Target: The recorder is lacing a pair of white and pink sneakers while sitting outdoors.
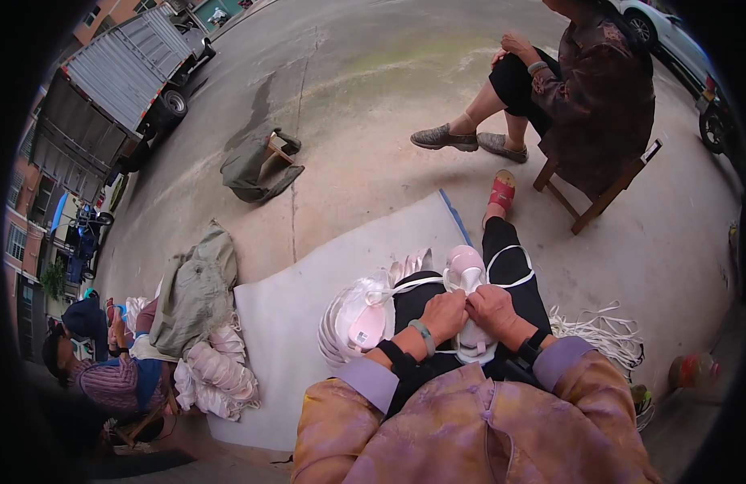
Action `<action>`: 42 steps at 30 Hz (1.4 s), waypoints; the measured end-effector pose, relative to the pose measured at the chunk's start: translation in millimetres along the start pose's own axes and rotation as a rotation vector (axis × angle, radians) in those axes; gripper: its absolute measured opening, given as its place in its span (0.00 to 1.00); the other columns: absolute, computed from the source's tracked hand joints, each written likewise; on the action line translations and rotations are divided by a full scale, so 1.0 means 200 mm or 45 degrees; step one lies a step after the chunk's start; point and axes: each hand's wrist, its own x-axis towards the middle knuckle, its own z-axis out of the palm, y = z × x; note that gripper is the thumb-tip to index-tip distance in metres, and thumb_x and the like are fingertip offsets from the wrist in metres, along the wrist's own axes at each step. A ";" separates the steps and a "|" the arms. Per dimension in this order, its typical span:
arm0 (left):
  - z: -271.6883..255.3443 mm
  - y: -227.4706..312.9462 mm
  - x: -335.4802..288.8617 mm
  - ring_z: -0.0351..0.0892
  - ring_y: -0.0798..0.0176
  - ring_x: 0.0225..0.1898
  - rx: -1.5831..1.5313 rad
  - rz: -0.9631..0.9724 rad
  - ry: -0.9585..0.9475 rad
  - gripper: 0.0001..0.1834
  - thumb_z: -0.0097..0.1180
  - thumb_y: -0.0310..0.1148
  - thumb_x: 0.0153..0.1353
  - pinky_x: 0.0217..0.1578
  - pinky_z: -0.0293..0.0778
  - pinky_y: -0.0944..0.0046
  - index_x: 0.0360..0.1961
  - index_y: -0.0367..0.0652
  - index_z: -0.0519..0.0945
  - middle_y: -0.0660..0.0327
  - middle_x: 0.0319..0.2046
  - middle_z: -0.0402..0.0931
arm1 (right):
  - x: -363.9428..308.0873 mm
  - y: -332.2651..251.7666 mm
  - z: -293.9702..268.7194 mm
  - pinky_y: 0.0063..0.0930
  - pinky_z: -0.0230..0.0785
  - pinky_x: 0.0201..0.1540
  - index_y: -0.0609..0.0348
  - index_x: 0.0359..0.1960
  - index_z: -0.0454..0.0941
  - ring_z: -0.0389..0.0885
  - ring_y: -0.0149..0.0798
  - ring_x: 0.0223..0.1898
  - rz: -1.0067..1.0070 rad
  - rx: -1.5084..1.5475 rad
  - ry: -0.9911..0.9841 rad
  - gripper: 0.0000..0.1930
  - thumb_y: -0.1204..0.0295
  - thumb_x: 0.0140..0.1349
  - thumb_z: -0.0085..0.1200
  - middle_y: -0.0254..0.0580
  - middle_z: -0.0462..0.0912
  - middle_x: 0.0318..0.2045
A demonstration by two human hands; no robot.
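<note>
A pink and white shoe upper [466, 260] lies over my lap, its rounded toe pointing away from me. My left hand [444, 315] and my right hand [495, 312] meet over its middle, fingers pinched together on a white shoelace [514, 282]. Loops of the lace run out to both sides across my black trousers. The exact spot between the fingertips is hidden. To the left of my legs sits a fanned stack of similar pink and white uppers [366, 327]. Several loose white laces [603, 335] lie in a bunch at my right.
A pale sheet [284, 323] covers the ground. Left of it are a green-grey sack [197, 290], bundled uppers [216, 371] and a seated person [119, 383]. Ahead stands a cloth-draped stool [260, 165]. Another person [595, 105] sits at front right; a truck [119, 89] is parked beyond.
</note>
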 end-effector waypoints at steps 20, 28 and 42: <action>0.08 -0.05 -0.03 0.75 0.38 0.28 -0.130 -0.149 0.200 0.19 0.48 0.31 0.50 0.33 0.71 0.44 0.45 0.36 0.70 0.41 0.22 0.74 | -0.07 0.02 -0.26 0.38 0.64 0.34 0.53 0.18 0.72 0.72 0.42 0.25 -0.009 0.099 0.107 0.06 0.72 0.44 0.58 0.38 0.68 0.19; 0.06 0.08 -0.05 0.78 0.44 0.26 -0.068 -0.076 0.213 0.13 0.51 0.38 0.56 0.29 0.73 0.49 0.38 0.40 0.71 0.47 0.22 0.76 | -1.60 0.82 -0.88 0.34 0.59 0.25 0.60 0.18 0.69 0.67 0.41 0.20 1.420 -0.408 0.243 0.13 0.67 0.53 0.57 0.41 0.68 0.17; 0.02 -0.03 0.04 0.70 0.50 0.36 -0.093 0.152 0.354 0.10 0.57 0.31 0.47 0.37 0.67 0.56 0.32 0.41 0.76 0.56 0.33 0.72 | -0.53 0.31 -0.51 0.39 0.63 0.39 0.55 0.25 0.75 0.73 0.46 0.34 0.603 -0.043 -0.003 0.08 0.69 0.45 0.60 0.41 0.76 0.28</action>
